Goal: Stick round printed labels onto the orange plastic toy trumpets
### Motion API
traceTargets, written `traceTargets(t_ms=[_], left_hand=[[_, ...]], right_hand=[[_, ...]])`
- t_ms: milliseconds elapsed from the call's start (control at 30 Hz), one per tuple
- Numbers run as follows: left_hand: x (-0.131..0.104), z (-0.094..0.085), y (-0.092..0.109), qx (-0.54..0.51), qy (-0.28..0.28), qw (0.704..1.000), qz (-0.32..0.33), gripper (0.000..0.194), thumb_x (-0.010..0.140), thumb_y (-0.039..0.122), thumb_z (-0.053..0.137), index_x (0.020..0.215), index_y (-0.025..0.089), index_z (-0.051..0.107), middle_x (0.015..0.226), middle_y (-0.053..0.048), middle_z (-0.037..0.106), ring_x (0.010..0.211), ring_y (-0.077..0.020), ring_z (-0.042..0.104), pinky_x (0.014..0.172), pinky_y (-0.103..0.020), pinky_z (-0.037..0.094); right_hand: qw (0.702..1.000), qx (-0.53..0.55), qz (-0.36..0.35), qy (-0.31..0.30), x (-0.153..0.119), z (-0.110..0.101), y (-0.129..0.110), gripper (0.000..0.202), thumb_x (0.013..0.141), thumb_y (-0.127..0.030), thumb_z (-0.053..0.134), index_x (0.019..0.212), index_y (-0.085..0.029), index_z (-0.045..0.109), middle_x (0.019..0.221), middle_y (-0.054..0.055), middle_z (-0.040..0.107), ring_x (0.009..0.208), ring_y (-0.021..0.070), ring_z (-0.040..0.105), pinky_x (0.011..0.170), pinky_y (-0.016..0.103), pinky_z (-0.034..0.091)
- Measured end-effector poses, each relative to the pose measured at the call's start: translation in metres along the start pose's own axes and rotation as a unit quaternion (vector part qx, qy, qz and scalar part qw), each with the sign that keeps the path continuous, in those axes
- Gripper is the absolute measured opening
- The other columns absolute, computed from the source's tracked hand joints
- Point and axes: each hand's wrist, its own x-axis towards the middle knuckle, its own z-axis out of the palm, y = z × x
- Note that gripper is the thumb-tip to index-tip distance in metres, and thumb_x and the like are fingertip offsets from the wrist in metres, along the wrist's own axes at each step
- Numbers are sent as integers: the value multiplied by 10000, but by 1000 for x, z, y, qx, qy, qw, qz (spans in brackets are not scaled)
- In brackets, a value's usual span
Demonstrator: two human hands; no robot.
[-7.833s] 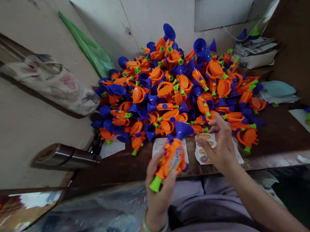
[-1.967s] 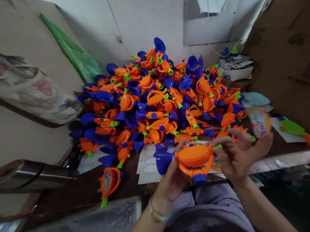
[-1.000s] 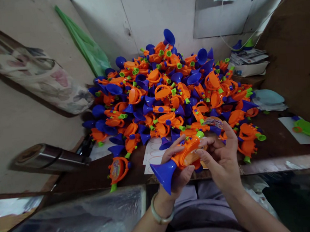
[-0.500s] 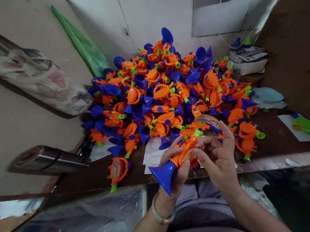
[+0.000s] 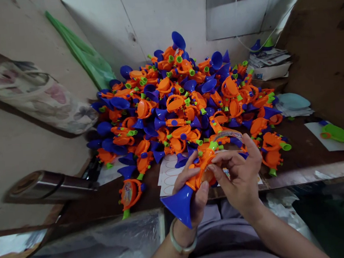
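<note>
My left hand (image 5: pixel 193 182) wraps around an orange toy trumpet (image 5: pixel 203 162). Its blue bell points down and to the left, and its green mouthpiece points up. My right hand (image 5: pixel 240 175) is closed against the trumpet's right side, thumb and fingers pressed together there. What lies under those fingertips is mostly hidden. A curved oval picture sticker (image 5: pixel 228 134) clings to my right index fingertip, above the trumpet. Just beyond my hands is a large pile of similar toy trumpets (image 5: pixel 174 102). White sheets with oval outlines (image 5: pixel 168 178) lie beneath and left of the held trumpet.
A steel flask (image 5: pixel 50 186) lies at the left, near a trumpet with a picture on it (image 5: pixel 128 193). A floral bag (image 5: pixel 39 89) and green plastic (image 5: pixel 81 51) hang on the left. Stacked papers (image 5: pixel 269 63) and a pale blue oval piece (image 5: pixel 293 101) are at right.
The held trumpet has turned slightly more upright, its bell shifting down and left. The sticker on my right index finger is tilted more edge-on. The whole view has shifted slightly.
</note>
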Motion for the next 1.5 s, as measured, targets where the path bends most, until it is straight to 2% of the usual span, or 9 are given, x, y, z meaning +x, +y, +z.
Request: traceTargets(t_ms=[100, 267, 467, 633, 800, 933, 1067, 1133, 1500], left_hand=[[0, -2, -2, -8, 0, 1000, -6, 292, 976, 246, 745, 1255, 324, 710, 1502, -63, 681, 1473, -340, 592, 1175, -548, 531], [1, -1, 2, -76, 33, 993, -81, 286, 959, 316, 776, 1237, 351, 717, 1490, -50, 696, 1442, -321, 620, 1207, -565, 495], [3, 11, 6, -204, 68, 959, -183, 481, 884, 400, 860, 1331, 363, 686, 1460, -64, 715, 1353, -325, 694, 1119, -475, 593], [-10, 7, 1, -140, 6, 954, -265, 374, 975, 382, 778, 1342, 335, 721, 1520, -89, 678, 1434, -294, 635, 1174, -437, 554], [-15, -4, 7, -50, -57, 982, -172, 824, 876, 251, 883, 1581, 448, 504, 1755, -68, 411, 1573, -322, 469, 1244, -457, 479], [-11, -5, 11, -69, -20, 980, -184, 547, 910, 300, 851, 1421, 346, 662, 1623, -100, 583, 1473, -332, 591, 1194, -473, 526], [-6, -2, 12, -161, 38, 959, -230, 458, 895, 369, 862, 1320, 315, 699, 1485, -95, 698, 1286, -295, 732, 1079, -412, 606], [-4, -1, 15, -190, 32, 953, -235, 497, 870, 376, 883, 1329, 323, 697, 1497, -93, 693, 1283, -292, 733, 1064, -393, 612], [-4, -1, 21, -177, -25, 966, -189, 521, 898, 360, 856, 1388, 353, 681, 1612, -73, 598, 1485, -311, 579, 1189, -423, 536]], right_hand=[[997, -62, -45, 7, 4, -4, 10, 693, 1016, -256, 701, 1576, -380, 313, 974, 6, 689, 881, 231, 738, 784, 422, 653], [988, -117, -34, 93, 18, -18, 37, 854, 949, -448, 786, 1613, -377, 255, 1508, 157, 506, 1227, 302, 641, 847, 441, 624], [982, 107, 119, -97, 16, -18, 32, 723, 1027, -440, 677, 1613, -398, 255, 1369, 94, 629, 1130, 222, 721, 879, 378, 662], [995, -46, -57, 65, 19, -21, 36, 797, 942, -255, 789, 1576, -386, 325, 1344, 99, 599, 1187, 252, 684, 880, 398, 662], [992, 41, -65, -102, 0, -21, 23, 744, 988, -174, 711, 1590, -435, 362, 1410, 105, 607, 1103, 249, 741, 928, 485, 682], [949, 231, 91, -192, 1, -26, 1, 548, 997, -343, 758, 1494, -445, 553, 1599, 98, 477, 990, 191, 769, 816, 382, 713], [962, 205, 158, -86, 11, -30, -3, 90, 951, -350, 820, 1008, -288, 791, 1013, 13, 724, 616, 79, 649, 536, 179, 591], [967, 158, 190, -58, 13, -28, -1, 172, 906, -382, 861, 859, -241, 776, 731, -23, 684, 534, 76, 589, 470, 143, 517], [975, 101, 194, -45, 14, -19, 2, 215, 854, -386, 870, 784, -229, 742, 666, -19, 723, 558, 121, 650, 515, 191, 574]])
